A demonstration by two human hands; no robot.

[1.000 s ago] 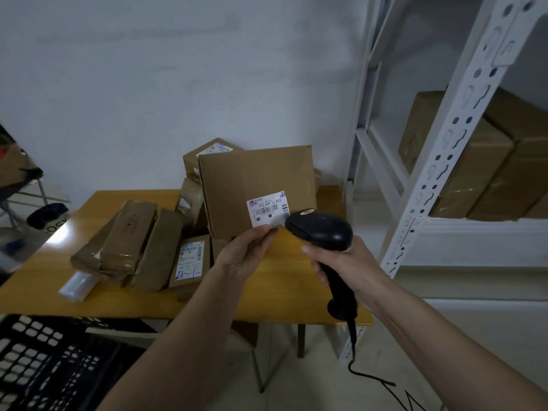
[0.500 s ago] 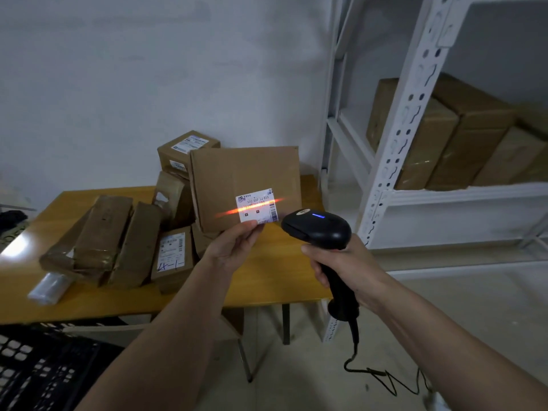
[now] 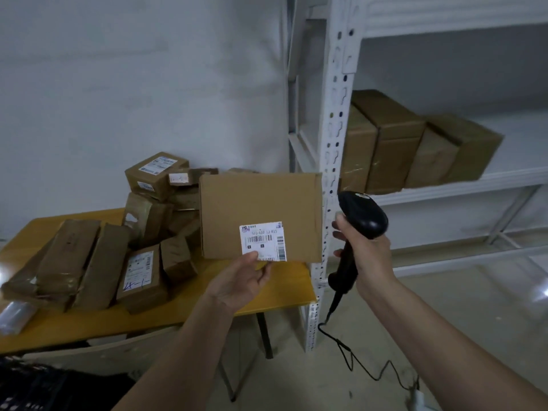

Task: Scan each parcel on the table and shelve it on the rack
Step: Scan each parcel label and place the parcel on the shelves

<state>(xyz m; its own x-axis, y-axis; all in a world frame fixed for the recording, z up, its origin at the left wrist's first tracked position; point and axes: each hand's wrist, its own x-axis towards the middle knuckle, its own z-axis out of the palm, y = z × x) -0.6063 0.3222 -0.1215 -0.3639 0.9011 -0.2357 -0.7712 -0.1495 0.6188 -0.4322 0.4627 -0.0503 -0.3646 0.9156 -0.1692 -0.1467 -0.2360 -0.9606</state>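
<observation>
My left hand (image 3: 238, 280) holds a flat brown cardboard parcel (image 3: 261, 209) upright by its bottom edge, thumb on its white barcode label (image 3: 262, 241). My right hand (image 3: 363, 256) grips the handle of a black corded barcode scanner (image 3: 363, 216), to the right of the parcel, its head turned away toward the rack. No scan light shows on the label. Several more brown parcels (image 3: 100, 256) lie piled on the yellow table (image 3: 284, 292). The white metal rack (image 3: 335, 143) stands on the right, with several brown boxes (image 3: 394, 146) on its middle shelf.
A clear plastic bag (image 3: 14, 315) lies at the table's left front. A black crate (image 3: 32, 390) sits at the lower left. The scanner's cable (image 3: 355, 360) trails to the floor. The shelf to the right of the stored boxes is bare white.
The red scan line on the label has gone out. The scanner has swung away to the right and upward. The view has turned right, toward the rack.
</observation>
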